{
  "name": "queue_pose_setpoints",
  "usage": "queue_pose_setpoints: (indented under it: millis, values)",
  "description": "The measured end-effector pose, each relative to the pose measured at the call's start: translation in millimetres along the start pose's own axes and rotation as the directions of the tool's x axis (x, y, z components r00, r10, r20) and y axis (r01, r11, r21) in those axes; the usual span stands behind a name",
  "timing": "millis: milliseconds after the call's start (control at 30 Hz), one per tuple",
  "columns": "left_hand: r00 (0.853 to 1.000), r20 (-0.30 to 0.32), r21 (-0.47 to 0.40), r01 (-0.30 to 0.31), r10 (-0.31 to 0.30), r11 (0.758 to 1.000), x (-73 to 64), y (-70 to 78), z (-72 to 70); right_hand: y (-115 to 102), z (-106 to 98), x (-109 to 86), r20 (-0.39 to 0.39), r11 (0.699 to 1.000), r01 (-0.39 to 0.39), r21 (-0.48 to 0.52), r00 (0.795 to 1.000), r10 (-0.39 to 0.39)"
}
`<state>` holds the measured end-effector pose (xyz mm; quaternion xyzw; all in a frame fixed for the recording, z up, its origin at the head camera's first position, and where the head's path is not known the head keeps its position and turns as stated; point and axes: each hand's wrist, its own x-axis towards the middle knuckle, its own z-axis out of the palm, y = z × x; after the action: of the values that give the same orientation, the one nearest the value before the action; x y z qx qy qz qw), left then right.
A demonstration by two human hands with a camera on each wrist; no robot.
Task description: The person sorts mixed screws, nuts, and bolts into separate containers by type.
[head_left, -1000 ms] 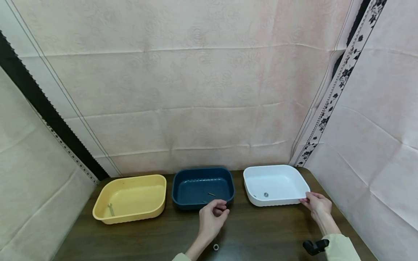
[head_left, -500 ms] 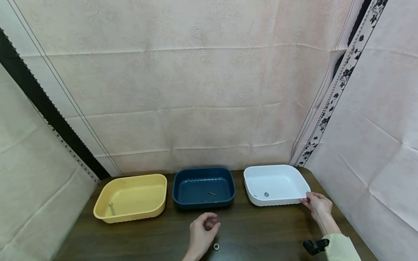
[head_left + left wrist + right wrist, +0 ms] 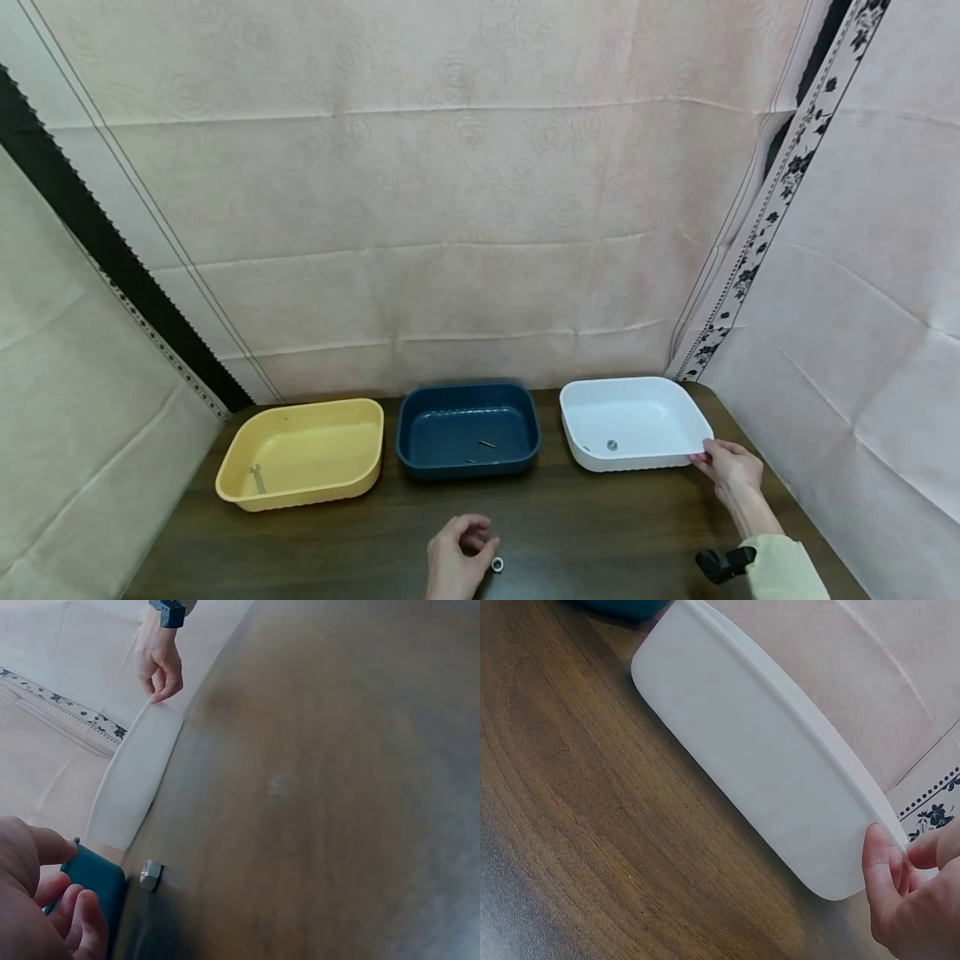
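My left hand point(image 3: 461, 557) hovers low over the table, beside a metal hex nut point(image 3: 498, 565). Its fingers are loosely bent, and nothing shows between them. In the left wrist view the nut point(image 3: 151, 875) rests on the wood just past the fingertips. My right hand point(image 3: 731, 477) pinches the front right corner of a white tray point(image 3: 637, 463) between thumb and fingers. Inside that tray lies another small nut point(image 3: 612, 446). The right wrist view shows the thumb against the outer wall of the white tray point(image 3: 742, 750).
Left of the white tray stands a dark blue tray point(image 3: 468, 472) with thin metal pins point(image 3: 487, 444) inside. Farther left, a yellow tray point(image 3: 300, 497) holds a bolt point(image 3: 258, 479). Patterned cloth point(image 3: 465, 208) hangs behind the brown table point(image 3: 600, 533) and along both sides.
My left hand has drawn back from the front of the blue tray, down and slightly left, to beside the nut. The right hand stays on the white tray's corner.
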<state>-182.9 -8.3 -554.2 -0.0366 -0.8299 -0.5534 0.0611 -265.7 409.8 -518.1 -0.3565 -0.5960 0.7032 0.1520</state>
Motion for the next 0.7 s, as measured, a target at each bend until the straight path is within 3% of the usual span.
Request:
queue_pose_setpoints:
  millis: [167, 700]
  values:
    - [0.999, -0.033, 0.048, -0.02, 0.021, 0.999, -6.6, -4.0, 3.5, -0.1, -0.1, 0.3, 0.003, 1.0, -0.004, -0.001, 1.0, 0.004]
    - [0.999, -0.017, 0.116, -0.034, 0.036, 0.993, -16.9, -11.7, 9.1, -0.6, -0.9, -0.3, 0.014, 1.0, -0.012, 0.0, 1.0, 0.012]
